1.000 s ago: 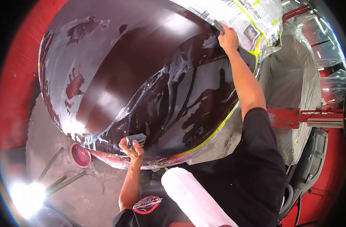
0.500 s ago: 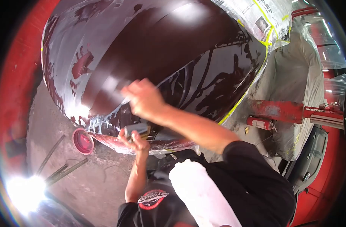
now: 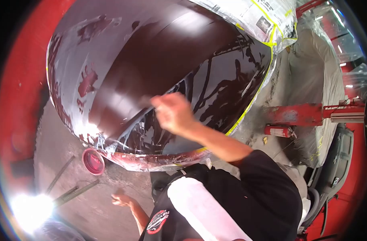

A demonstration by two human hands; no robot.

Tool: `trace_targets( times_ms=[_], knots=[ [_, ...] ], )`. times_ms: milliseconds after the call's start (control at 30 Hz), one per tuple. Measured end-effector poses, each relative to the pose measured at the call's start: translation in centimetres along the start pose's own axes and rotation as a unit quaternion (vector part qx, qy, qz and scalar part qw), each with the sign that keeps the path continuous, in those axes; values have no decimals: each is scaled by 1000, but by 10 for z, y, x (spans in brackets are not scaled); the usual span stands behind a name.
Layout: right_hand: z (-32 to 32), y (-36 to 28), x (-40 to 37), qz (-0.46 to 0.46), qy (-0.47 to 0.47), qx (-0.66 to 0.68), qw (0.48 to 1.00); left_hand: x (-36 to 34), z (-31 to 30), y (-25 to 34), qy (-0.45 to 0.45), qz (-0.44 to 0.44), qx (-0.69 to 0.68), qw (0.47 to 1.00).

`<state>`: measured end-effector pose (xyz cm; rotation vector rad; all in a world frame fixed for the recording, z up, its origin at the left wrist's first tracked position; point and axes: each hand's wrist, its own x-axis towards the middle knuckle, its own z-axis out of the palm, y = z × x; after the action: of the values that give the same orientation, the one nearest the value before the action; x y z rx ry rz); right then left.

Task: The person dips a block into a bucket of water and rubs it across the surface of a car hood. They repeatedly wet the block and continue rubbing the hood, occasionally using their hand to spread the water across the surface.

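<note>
Right hand point(image 3: 173, 112) mid-frame, fingers curled and blurred, grip impossible to tell, over the wet dark-red car panel point(image 3: 159, 60) filling the upper frame, left hand point(image 3: 121, 199) empty, fingers spread, lower left above the floor point(image 3: 99, 205), red bowl point(image 3: 93, 161) near it, newspaper masking point(image 3: 251, 16) upper right.

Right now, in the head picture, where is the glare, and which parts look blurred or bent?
Head view: a strong glare at the bottom left washes out the floor; bright wet shine streaks the dark panel; the right hand and left hand are smeared by blur; the fisheye lens bends the edges and leaves dark corners.
</note>
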<state>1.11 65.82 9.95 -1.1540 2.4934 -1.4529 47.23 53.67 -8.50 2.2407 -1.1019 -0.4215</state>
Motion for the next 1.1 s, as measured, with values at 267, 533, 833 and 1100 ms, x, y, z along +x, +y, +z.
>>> trace_targets(
  times_ms=[267,533,833,1100],
  knots=[
    [-265,176,113,-3,303,-427,852,6,-35,-117,-278,4,318,906],
    [-278,232,179,112,299,-432,843,4,-15,-55,-303,2,301,904],
    [19,19,4,-123,91,-204,967,45,18,-108,-356,25,319,878],
    [267,-73,-107,-180,-222,-54,957,114,48,27,-388,-66,178,902]
  ],
)
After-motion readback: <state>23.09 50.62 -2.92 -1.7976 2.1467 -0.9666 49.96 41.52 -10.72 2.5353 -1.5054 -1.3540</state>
